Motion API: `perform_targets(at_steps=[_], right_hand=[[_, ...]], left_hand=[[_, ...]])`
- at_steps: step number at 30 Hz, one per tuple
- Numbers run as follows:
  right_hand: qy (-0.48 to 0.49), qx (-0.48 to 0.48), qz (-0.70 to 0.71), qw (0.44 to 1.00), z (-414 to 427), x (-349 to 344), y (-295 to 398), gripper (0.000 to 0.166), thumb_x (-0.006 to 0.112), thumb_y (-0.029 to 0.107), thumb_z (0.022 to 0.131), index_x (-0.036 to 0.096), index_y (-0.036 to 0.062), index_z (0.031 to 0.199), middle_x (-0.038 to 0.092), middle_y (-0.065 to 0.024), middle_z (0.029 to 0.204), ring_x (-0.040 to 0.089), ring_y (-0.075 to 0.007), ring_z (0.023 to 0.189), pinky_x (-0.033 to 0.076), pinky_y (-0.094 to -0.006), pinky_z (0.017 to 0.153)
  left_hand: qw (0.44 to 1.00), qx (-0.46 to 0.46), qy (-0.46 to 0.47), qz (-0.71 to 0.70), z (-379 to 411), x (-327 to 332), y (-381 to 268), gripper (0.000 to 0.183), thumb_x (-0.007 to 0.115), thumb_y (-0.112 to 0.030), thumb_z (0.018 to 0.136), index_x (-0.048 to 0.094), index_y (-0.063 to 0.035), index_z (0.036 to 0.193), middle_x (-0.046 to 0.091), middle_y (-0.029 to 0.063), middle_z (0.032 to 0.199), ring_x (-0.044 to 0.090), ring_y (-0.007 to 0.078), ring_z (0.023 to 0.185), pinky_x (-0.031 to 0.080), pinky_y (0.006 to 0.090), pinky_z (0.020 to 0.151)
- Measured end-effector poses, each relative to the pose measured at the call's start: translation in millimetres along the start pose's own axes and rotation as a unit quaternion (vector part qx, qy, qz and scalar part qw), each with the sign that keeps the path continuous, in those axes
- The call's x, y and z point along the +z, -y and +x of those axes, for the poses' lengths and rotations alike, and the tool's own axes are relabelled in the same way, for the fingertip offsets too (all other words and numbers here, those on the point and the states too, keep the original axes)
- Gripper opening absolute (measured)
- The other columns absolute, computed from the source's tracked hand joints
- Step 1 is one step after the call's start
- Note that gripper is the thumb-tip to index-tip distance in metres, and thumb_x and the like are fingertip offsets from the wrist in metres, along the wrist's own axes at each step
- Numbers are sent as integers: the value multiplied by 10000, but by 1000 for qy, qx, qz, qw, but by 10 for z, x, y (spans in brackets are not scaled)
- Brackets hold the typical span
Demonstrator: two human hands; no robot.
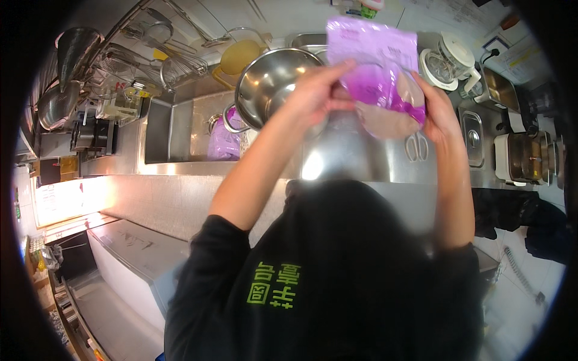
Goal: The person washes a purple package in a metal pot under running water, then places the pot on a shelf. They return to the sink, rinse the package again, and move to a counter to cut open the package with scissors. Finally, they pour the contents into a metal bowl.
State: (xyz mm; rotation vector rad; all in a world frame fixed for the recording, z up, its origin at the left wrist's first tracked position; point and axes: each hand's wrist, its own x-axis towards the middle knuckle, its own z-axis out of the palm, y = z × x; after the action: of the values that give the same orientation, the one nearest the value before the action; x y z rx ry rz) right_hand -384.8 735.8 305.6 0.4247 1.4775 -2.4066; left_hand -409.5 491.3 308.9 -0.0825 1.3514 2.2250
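Both my hands hold a purple plastic pouch (384, 81) up above the steel counter. Through its see-through part shows a beige filling. My left hand (318, 92) grips the pouch's left side, and my right hand (435, 108) has hold of its right edge. Just left of the pouch sits a large stainless-steel pot (257, 85) with loop handles; my left forearm crosses in front of its rim. A pair of scissors (416, 148) lies on the counter below the pouch, with only the pale handles clearly visible. Another purple pouch (224, 142) rests in the sink, partly behind the pot.
The steel sink (158, 131) lies left of the pot. Whisks (180, 61) and strainers hang at the upper left, near a yellow colander (239, 56). At the right stand a glass jug appliance (451, 63), a steel lid (473, 135) and a countertop cooker (519, 158).
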Motion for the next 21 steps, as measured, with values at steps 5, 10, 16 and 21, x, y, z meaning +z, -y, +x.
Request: perform_targets(at_steps=[5,10,16,21], right_hand=[[93,-109,-39,989,551,801,-5,315,596,247,933,597,-23,1094,653,-92,1025,636,-154,912,541,-298,763],[64,-122,-157,978,961,1281,-444,522,634,409,886,486,38,1223,618,-70,1067,638,-155,834,549,-304,619],[41,-25,-309,950,1137,1349,-642,660,510,630,880,642,-2,1012,668,-97,816,655,-175,673,530,-288,575],[48,-171,-487,855,1066,1337,-783,583,467,493,962,635,-63,1018,684,-163,900,644,-235,850,478,-338,795]], left_hand=[[996,73,44,38,-75,-711,-827,454,677,-220,862,521,61,1184,621,167,1087,651,269,947,582,393,758],[995,1,59,86,10,-1445,-1069,582,698,-158,845,420,27,1321,535,195,1270,570,321,1141,558,481,867],[992,-58,76,85,98,-1984,-700,564,656,-325,893,466,5,1310,582,156,1229,607,278,1076,534,461,872],[957,68,-30,282,165,-2193,-434,577,567,-413,939,459,-1,1329,588,125,1230,585,247,1099,467,400,937]])
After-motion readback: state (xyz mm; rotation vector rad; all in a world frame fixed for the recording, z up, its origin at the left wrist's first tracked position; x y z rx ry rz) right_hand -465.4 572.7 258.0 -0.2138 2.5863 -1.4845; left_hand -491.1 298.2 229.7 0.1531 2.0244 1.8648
